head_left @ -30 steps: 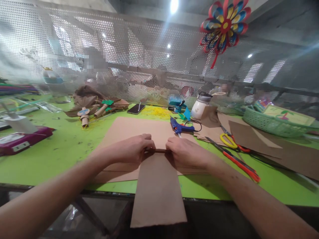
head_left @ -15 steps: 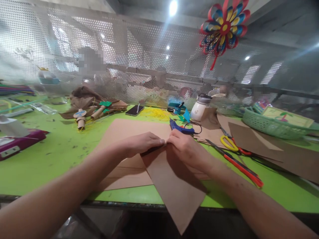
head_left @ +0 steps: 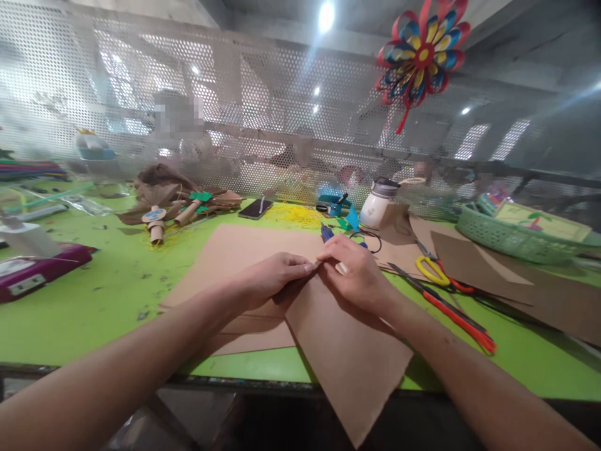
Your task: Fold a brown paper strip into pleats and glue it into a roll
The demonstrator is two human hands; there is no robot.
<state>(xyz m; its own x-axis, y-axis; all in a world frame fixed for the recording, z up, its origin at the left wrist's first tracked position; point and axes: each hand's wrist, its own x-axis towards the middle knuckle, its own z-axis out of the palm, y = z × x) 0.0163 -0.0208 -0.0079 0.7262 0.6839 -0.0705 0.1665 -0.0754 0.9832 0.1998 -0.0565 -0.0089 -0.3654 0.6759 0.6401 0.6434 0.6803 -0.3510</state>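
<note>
A sheet of brown kraft paper hangs between my hands, its lower corner reaching past the table's front edge. My left hand pinches its upper edge from the left, thumb on top. Close beside it, my right hand grips the same edge between thumb and fingers; the fingertips of both hands nearly meet. Under the hands lie larger sheets of brown paper on the green table. Just behind my right hand, a blue glue gun is mostly covered by it.
To the right lie a red-handled knife or blade, yellow-handled scissors, more brown paper and a green basket. A white bottle, a phone and yellow shreds stand behind. A purple power strip lies left.
The held paper has swung slightly right, its lower corner shifting rightward. My right hand has lifted and turned a little, covering more of the glue gun. Both hands still pinch the edge.
</note>
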